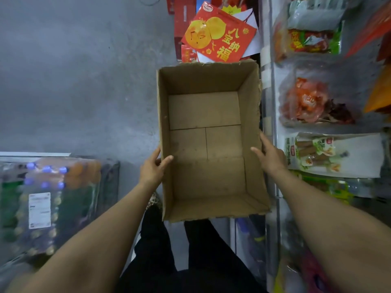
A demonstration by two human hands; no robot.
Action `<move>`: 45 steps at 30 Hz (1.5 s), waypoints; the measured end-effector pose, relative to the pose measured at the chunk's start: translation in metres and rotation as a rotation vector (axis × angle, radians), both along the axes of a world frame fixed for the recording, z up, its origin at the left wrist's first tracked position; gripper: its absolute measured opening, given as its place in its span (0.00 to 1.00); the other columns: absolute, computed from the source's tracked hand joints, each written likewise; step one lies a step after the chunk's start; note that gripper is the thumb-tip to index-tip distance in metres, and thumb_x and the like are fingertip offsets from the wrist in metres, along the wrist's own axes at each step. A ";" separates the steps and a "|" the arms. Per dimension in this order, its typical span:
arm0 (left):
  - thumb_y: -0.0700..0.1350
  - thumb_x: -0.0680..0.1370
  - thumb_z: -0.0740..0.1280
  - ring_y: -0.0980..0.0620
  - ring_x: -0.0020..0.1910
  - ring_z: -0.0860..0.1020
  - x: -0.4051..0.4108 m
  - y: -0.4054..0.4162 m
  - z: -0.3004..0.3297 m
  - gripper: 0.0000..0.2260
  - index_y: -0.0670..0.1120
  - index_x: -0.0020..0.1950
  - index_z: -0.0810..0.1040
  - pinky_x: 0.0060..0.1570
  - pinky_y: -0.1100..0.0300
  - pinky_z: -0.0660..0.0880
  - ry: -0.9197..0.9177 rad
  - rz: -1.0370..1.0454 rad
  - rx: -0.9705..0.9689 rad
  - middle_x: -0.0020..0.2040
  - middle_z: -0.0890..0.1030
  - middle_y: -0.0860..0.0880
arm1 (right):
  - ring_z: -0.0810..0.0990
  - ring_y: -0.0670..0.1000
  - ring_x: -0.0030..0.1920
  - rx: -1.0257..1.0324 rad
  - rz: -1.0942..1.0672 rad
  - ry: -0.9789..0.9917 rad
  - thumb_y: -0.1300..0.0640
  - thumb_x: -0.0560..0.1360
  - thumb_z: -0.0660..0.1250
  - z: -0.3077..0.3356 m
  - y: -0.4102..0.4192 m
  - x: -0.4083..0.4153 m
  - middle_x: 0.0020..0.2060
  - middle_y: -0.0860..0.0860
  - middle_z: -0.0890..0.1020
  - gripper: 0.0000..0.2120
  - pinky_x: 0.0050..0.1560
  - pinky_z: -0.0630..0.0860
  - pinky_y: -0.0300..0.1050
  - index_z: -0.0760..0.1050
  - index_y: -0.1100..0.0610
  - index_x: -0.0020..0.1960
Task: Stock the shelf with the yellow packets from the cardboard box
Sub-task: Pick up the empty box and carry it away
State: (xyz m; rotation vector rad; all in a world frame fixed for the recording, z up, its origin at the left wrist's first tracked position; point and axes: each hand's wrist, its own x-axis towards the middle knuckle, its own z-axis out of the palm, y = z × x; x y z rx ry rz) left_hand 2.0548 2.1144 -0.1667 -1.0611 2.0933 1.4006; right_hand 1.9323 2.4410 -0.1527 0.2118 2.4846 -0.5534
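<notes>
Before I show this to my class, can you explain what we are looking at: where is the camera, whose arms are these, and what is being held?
There is one picture, taken by a camera worn on a person's head, looking down. The two bare arms are that person's own; no machine is involved. The left hand has a grip on the left wall of an open brown cardboard box, thumb inside. The right hand lies against the right wall with fingers fairly straight. The box looks empty; no yellow packets show in it. Below is a grey floor. To the right runs a shelf of snack bags; to the left sit wrapped bottles.
</notes>
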 end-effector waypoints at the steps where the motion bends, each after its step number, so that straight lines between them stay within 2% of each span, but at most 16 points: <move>1: 0.53 0.78 0.68 0.58 0.52 0.72 0.001 -0.001 -0.002 0.29 0.55 0.77 0.62 0.43 0.69 0.72 0.006 0.017 0.016 0.56 0.73 0.56 | 0.79 0.62 0.58 -0.004 -0.011 0.005 0.46 0.80 0.63 0.000 -0.001 0.001 0.64 0.59 0.79 0.31 0.50 0.72 0.45 0.54 0.40 0.79; 4: 0.51 0.76 0.70 0.58 0.54 0.73 -0.001 -0.003 -0.002 0.29 0.55 0.76 0.64 0.53 0.61 0.74 0.015 0.057 0.059 0.58 0.75 0.56 | 0.78 0.60 0.62 -0.018 -0.047 0.007 0.45 0.79 0.66 0.001 -0.002 0.002 0.65 0.58 0.78 0.33 0.57 0.74 0.48 0.54 0.38 0.78; 7: 0.52 0.75 0.72 0.52 0.63 0.75 -0.001 -0.009 -0.004 0.30 0.54 0.75 0.66 0.63 0.50 0.74 0.001 0.089 0.096 0.66 0.77 0.51 | 0.78 0.59 0.62 -0.029 -0.066 0.020 0.48 0.78 0.68 0.003 -0.004 0.003 0.65 0.58 0.78 0.33 0.59 0.74 0.47 0.55 0.37 0.78; 9: 0.54 0.74 0.72 0.48 0.63 0.77 0.000 -0.014 -0.005 0.30 0.54 0.75 0.67 0.63 0.48 0.75 -0.005 0.105 0.095 0.65 0.78 0.47 | 0.79 0.59 0.60 -0.021 -0.072 0.031 0.50 0.80 0.66 0.004 -0.008 0.005 0.63 0.57 0.80 0.32 0.56 0.74 0.46 0.55 0.37 0.77; 14: 0.56 0.75 0.70 0.47 0.61 0.79 0.005 -0.034 -0.007 0.28 0.54 0.74 0.68 0.60 0.45 0.77 -0.023 0.114 0.090 0.63 0.80 0.45 | 0.80 0.57 0.49 -0.002 -0.077 0.038 0.52 0.81 0.64 0.014 -0.025 0.011 0.56 0.58 0.82 0.29 0.46 0.70 0.41 0.56 0.36 0.77; 19: 0.58 0.74 0.71 0.47 0.57 0.80 0.013 -0.063 -0.006 0.28 0.56 0.72 0.70 0.59 0.43 0.77 -0.015 0.149 0.098 0.60 0.81 0.45 | 0.80 0.57 0.53 -0.050 -0.080 0.049 0.53 0.81 0.64 0.018 -0.051 0.019 0.58 0.56 0.81 0.29 0.53 0.76 0.48 0.57 0.34 0.76; 22: 0.57 0.75 0.70 0.46 0.59 0.79 0.020 -0.083 0.001 0.27 0.54 0.73 0.69 0.59 0.44 0.77 -0.015 0.142 0.062 0.62 0.80 0.46 | 0.80 0.55 0.44 -0.075 -0.074 0.053 0.53 0.80 0.64 0.022 -0.070 0.022 0.48 0.58 0.82 0.29 0.50 0.77 0.49 0.57 0.35 0.76; 25: 0.59 0.74 0.70 0.46 0.58 0.80 0.031 -0.109 0.006 0.28 0.54 0.72 0.70 0.60 0.45 0.77 -0.009 0.151 0.038 0.61 0.81 0.45 | 0.79 0.56 0.42 -0.023 -0.025 0.065 0.53 0.80 0.64 0.032 -0.097 0.025 0.41 0.56 0.81 0.29 0.49 0.77 0.49 0.58 0.37 0.76; 27: 0.60 0.74 0.70 0.47 0.58 0.80 0.041 -0.128 0.010 0.28 0.55 0.72 0.70 0.60 0.45 0.76 -0.008 0.147 0.026 0.61 0.81 0.46 | 0.78 0.55 0.38 0.005 -0.001 0.064 0.52 0.81 0.64 0.038 -0.118 0.027 0.34 0.53 0.77 0.28 0.45 0.77 0.50 0.58 0.37 0.76; 29: 0.62 0.72 0.70 0.47 0.58 0.80 0.050 -0.149 0.016 0.30 0.56 0.72 0.70 0.61 0.45 0.76 -0.017 0.158 0.023 0.60 0.82 0.46 | 0.78 0.54 0.35 0.001 0.003 0.064 0.51 0.81 0.64 0.043 -0.140 0.031 0.31 0.52 0.76 0.28 0.42 0.77 0.50 0.57 0.35 0.76; 32: 0.66 0.70 0.69 0.47 0.58 0.80 0.059 -0.180 0.030 0.32 0.57 0.72 0.69 0.61 0.46 0.76 -0.026 0.159 0.001 0.58 0.83 0.47 | 0.77 0.54 0.35 0.001 0.050 0.080 0.51 0.81 0.63 0.052 -0.172 0.034 0.33 0.52 0.77 0.28 0.38 0.72 0.47 0.57 0.35 0.76; 35: 0.66 0.71 0.69 0.47 0.58 0.80 0.066 -0.212 0.046 0.32 0.57 0.72 0.70 0.60 0.51 0.76 -0.031 0.174 -0.022 0.59 0.82 0.49 | 0.77 0.54 0.38 0.003 0.074 0.101 0.51 0.81 0.63 0.063 -0.206 0.035 0.36 0.52 0.77 0.28 0.40 0.69 0.47 0.57 0.35 0.76; 38: 0.77 0.61 0.65 0.48 0.58 0.80 0.073 -0.249 0.052 0.41 0.61 0.70 0.70 0.61 0.48 0.76 -0.010 0.180 -0.039 0.58 0.83 0.51 | 0.78 0.55 0.38 -0.006 0.110 0.123 0.50 0.81 0.63 0.072 -0.242 0.036 0.31 0.50 0.74 0.28 0.39 0.68 0.47 0.56 0.34 0.76; 40: 0.73 0.64 0.67 0.48 0.58 0.80 0.079 -0.274 0.051 0.38 0.58 0.70 0.72 0.61 0.49 0.76 0.011 0.191 -0.040 0.57 0.83 0.50 | 0.77 0.56 0.38 -0.012 0.137 0.136 0.50 0.81 0.63 0.077 -0.266 0.034 0.31 0.49 0.75 0.28 0.39 0.68 0.48 0.56 0.34 0.76; 42: 0.67 0.69 0.69 0.48 0.58 0.80 0.080 -0.292 0.061 0.33 0.56 0.70 0.72 0.60 0.49 0.76 0.033 0.222 -0.056 0.57 0.83 0.48 | 0.79 0.58 0.42 -0.014 0.161 0.163 0.50 0.81 0.63 0.081 -0.288 0.029 0.39 0.54 0.81 0.28 0.43 0.72 0.50 0.57 0.35 0.76; 45: 0.68 0.67 0.69 0.48 0.54 0.82 0.080 -0.319 0.066 0.34 0.56 0.70 0.73 0.59 0.49 0.77 0.067 0.257 -0.070 0.53 0.85 0.48 | 0.81 0.61 0.51 -0.036 0.200 0.196 0.50 0.80 0.64 0.085 -0.318 0.019 0.47 0.57 0.83 0.29 0.50 0.74 0.51 0.57 0.35 0.76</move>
